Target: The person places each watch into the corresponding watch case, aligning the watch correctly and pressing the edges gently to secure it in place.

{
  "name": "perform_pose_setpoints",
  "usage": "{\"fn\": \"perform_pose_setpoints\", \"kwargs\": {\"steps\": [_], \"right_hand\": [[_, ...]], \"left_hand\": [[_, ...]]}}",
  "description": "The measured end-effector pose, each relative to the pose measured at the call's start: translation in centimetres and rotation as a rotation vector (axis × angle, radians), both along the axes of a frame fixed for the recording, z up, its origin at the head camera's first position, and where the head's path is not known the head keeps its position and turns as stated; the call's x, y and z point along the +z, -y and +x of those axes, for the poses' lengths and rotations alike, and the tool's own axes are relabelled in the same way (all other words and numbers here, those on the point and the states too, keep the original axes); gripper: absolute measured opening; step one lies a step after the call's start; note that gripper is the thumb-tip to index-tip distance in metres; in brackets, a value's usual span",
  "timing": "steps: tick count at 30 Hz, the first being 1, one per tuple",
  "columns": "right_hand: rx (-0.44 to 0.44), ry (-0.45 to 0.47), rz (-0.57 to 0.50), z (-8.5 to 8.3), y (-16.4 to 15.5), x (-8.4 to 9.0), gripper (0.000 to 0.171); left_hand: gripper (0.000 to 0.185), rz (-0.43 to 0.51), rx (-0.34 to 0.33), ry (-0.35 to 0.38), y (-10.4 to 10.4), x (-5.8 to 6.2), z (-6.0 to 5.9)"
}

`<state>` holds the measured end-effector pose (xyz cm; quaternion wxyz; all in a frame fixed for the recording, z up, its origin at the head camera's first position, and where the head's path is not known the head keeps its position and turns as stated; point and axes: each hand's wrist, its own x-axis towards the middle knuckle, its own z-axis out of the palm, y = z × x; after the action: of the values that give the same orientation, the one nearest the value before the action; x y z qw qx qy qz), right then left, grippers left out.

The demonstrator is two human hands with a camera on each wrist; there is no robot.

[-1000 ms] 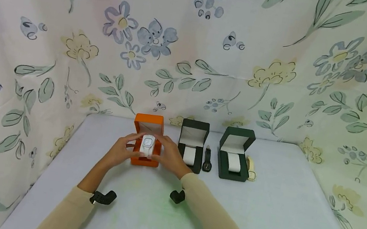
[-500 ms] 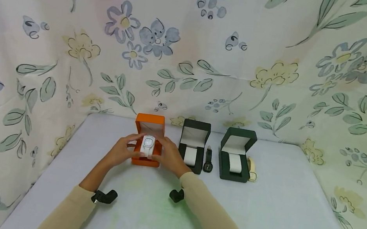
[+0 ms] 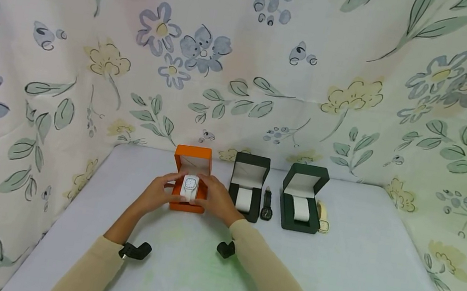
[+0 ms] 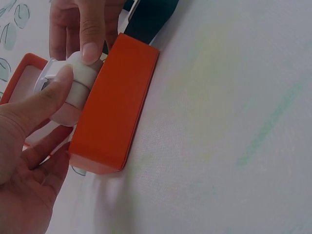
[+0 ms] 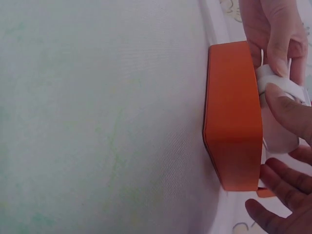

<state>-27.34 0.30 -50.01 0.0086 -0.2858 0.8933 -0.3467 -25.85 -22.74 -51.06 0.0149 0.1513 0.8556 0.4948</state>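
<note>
Supporting table (image 3: 179, 268): white-topped, spreading beneath both hands.
Left hand (image 3: 157, 195): thumb in front, fingers spread, holding the white watch from its left.
Right hand (image 3: 218, 200): gripping it from the other side; uneven pressure between the hands could tilt it.
Orange box (image 4: 114, 105): open, just under both hands; an off-centre push could make it slide.
Black box (image 3: 249, 175): open, just beside the right hand, which could nudge it by swinging outward.
Green box (image 3: 304, 184): open, farther right.
White watch (image 3: 190, 185): between the hands, at the orange box's mouth, seemingly round a cushion (image 5: 280, 134); depth unclear.
Black watch (image 3: 266, 213), gold watch (image 3: 323, 226): lying right of the right hand.
</note>
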Motion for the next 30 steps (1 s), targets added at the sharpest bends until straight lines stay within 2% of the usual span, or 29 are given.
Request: {"fn": "perform_pose_setpoints", "kwargs": {"steps": [7, 18, 30], "right_hand": [[-0.008, -0.019, 0.01, -0.3, 0.18, -0.19, 0.076], [-0.017, -0.006, 0.036, -0.33, 0.36, -0.65, 0.075], [-0.034, -0.002, 0.089, -0.12, 0.59, -0.31, 0.074]], "left_hand": [[0.074, 0.015, -0.019, -0.039, -0.01, -0.07, -0.18], [0.074, -0.023, 0.009, -0.003, -0.22, -0.2, 0.1], [0.074, -0.052, 0.011, -0.048, -0.42, -0.04, 0.59]]}}
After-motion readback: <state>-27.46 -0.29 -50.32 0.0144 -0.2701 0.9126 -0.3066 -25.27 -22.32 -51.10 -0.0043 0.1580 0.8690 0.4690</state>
